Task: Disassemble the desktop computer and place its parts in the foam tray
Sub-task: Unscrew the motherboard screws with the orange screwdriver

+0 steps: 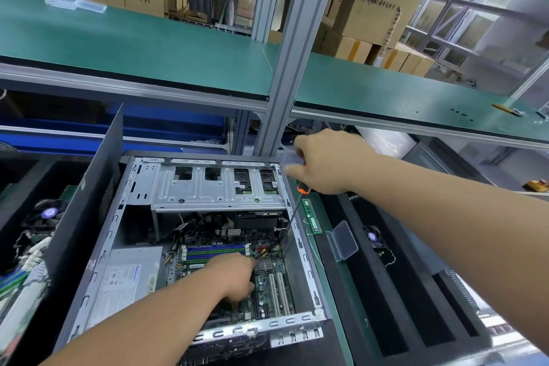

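The desktop computer case [300,261] lies open on its side, with the motherboard [267,285] exposed. My left hand [234,279] reaches inside, its fingers bent down over a dark part on the board; what they hold is hidden. My right hand [323,163] hovers over the case's far right corner and grips an orange-and-black screwdriver [303,189], whose shaft slants down into the case. The black foam tray [401,291] stands to the right, with a cooler fan [371,236] in one of its slots.
A RAM stick [312,217] and a clear plastic box [344,241] lie between the case and the tray. The dark side panel [89,217] stands along the case's left. Another foam tray [29,232] with parts is at the far left. An aluminium post [285,68] rises behind the case.
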